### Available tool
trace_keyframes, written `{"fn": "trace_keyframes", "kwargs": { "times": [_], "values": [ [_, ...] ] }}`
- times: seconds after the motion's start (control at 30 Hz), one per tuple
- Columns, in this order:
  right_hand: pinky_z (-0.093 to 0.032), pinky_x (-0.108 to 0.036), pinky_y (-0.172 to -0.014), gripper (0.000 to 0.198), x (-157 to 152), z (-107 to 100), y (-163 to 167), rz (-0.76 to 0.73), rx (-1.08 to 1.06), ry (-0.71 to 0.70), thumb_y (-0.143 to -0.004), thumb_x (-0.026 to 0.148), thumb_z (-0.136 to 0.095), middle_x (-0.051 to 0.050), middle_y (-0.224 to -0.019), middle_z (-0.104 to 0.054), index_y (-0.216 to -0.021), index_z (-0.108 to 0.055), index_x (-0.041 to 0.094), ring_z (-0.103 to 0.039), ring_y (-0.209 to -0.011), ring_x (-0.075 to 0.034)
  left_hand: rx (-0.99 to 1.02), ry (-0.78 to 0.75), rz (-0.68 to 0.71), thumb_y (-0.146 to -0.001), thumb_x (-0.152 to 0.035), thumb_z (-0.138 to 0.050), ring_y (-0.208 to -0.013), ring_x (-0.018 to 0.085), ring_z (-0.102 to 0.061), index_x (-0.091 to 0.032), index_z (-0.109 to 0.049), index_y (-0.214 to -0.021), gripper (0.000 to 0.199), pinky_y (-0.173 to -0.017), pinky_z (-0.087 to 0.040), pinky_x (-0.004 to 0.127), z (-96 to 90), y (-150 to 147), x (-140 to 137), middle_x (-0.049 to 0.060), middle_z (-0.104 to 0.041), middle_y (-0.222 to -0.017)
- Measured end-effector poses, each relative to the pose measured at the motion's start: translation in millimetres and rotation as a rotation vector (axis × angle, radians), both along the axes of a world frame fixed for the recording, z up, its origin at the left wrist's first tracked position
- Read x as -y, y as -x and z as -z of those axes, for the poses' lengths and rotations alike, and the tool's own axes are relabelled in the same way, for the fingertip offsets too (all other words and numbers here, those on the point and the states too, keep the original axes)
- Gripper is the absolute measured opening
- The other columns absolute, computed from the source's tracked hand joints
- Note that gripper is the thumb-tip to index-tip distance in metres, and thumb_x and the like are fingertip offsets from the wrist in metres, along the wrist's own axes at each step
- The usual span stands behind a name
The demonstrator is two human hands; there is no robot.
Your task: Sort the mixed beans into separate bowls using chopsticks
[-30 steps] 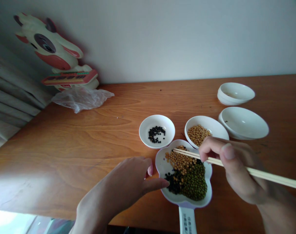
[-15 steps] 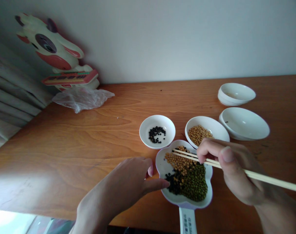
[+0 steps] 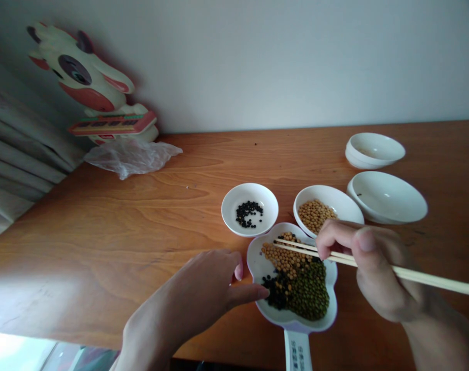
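Observation:
My right hand is closed around a pair of wooden chopsticks. Their tips lie close together over the yellow soybeans in a white, flower-shaped dish with a handle. Whether a bean is pinched between the tips, I cannot tell. Green mung beans fill the dish's right part, and black beans its lower left. My left hand holds the dish's left side, its thumb over the rim beside the black beans; its other fingertips are partly hidden.
Behind the dish stand a white bowl of black beans and a white bowl of soybeans. Further right are a white bowl with a dark speck and another white bowl. A cow-shaped toy keyboard and a clear plastic bag sit back left.
My right hand has shifted slightly right with the chopsticks, and their rear ends sit a little higher. My left hand and the dish stay in place.

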State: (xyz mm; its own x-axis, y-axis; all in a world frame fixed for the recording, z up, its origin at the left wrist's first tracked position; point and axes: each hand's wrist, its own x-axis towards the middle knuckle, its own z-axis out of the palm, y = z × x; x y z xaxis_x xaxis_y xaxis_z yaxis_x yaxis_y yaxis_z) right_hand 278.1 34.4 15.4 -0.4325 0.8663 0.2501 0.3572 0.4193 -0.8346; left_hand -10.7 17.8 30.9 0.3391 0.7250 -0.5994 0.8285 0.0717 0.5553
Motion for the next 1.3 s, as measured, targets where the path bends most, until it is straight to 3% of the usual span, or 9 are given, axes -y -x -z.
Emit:
{"fn": "trace_keyframes", "kwargs": {
  "times": [0.2,0.37,0.57,0.77,0.97,1.1,1.3],
  "values": [
    [-0.042,-0.039,-0.064,0.083,1.6,-1.6,-8.3,0.148,-0.152,-0.013,-0.109,0.073,-0.009,-0.004,-0.072,-0.064,-0.073,-0.067,0.026,-0.058,-0.07,-0.023,0.029,-0.019,-0.012,-0.096,-0.064,-0.07,-0.079,0.022,-0.072,-0.028,-0.079,-0.098,0.037,-0.067,-0.035,0.031,-0.4,-0.7,0.9,-0.001,-0.081,-0.092],
    [-0.042,-0.04,-0.064,0.075,0.6,-4.9,17.0,0.316,-0.387,-0.111,-0.11,0.072,-0.022,-0.003,-0.076,-0.067,-0.073,-0.072,0.03,-0.061,-0.078,-0.026,0.041,-0.027,-0.008,-0.098,-0.061,-0.07,-0.078,0.021,-0.071,-0.027,-0.079,-0.097,0.035,-0.067,-0.035,0.032,0.3,-0.9,0.6,-0.001,-0.081,-0.09],
    [-0.041,-0.04,-0.061,0.07,-4.8,-0.7,36.8,0.249,-0.363,-0.089,-0.105,0.08,-0.028,-0.004,-0.072,-0.065,-0.076,-0.071,0.031,-0.06,-0.074,-0.027,0.041,-0.021,0.0,-0.099,-0.062,-0.069,-0.078,0.02,-0.07,-0.027,-0.08,-0.099,0.036,-0.066,-0.034,0.032,-0.8,-0.4,1.0,-0.002,-0.08,-0.091],
    [-0.041,-0.039,-0.064,0.078,-3.9,-3.7,3.6,0.264,-0.317,-0.094,-0.109,0.074,-0.021,-0.004,-0.07,-0.065,-0.069,-0.071,0.03,-0.058,-0.07,-0.026,0.015,-0.03,-0.023,-0.095,-0.066,-0.07,-0.076,0.021,-0.069,-0.026,-0.08,-0.097,0.041,-0.066,-0.034,0.032,1.8,1.0,2.1,0.0,-0.079,-0.087],
    [-0.039,-0.04,-0.066,0.077,0.4,15.5,-29.5,0.216,-0.074,0.021,-0.109,0.073,-0.013,-0.005,-0.072,-0.063,-0.074,-0.066,0.028,-0.056,-0.07,-0.026,0.003,-0.032,-0.026,-0.095,-0.066,-0.071,-0.077,0.022,-0.071,-0.028,-0.079,-0.096,0.039,-0.065,-0.034,0.031,3.7,0.9,2.4,-0.002,-0.081,-0.088],
    [-0.039,-0.039,-0.068,0.073,2.9,24.8,-30.4,0.118,-0.04,0.041,-0.111,0.068,-0.011,-0.004,-0.075,-0.063,-0.082,-0.065,0.027,-0.057,-0.071,-0.024,0.004,-0.026,-0.046,-0.094,-0.066,-0.073,-0.078,0.022,-0.073,-0.028,-0.079,-0.095,0.038,-0.065,-0.036,0.031,4.3,0.8,2.1,-0.002,-0.082,-0.089],
    [-0.039,-0.037,-0.064,0.067,2.1,18.9,-19.2,0.041,-0.019,0.012,-0.112,0.066,-0.016,-0.002,-0.077,-0.062,-0.086,-0.063,0.026,-0.055,-0.069,-0.02,0.02,-0.047,-0.031,-0.096,-0.064,-0.072,-0.079,0.021,-0.072,-0.029,-0.078,-0.095,0.035,-0.065,-0.037,0.03,3.4,-0.3,1.3,-0.004,-0.082,-0.091]
  ]
}}
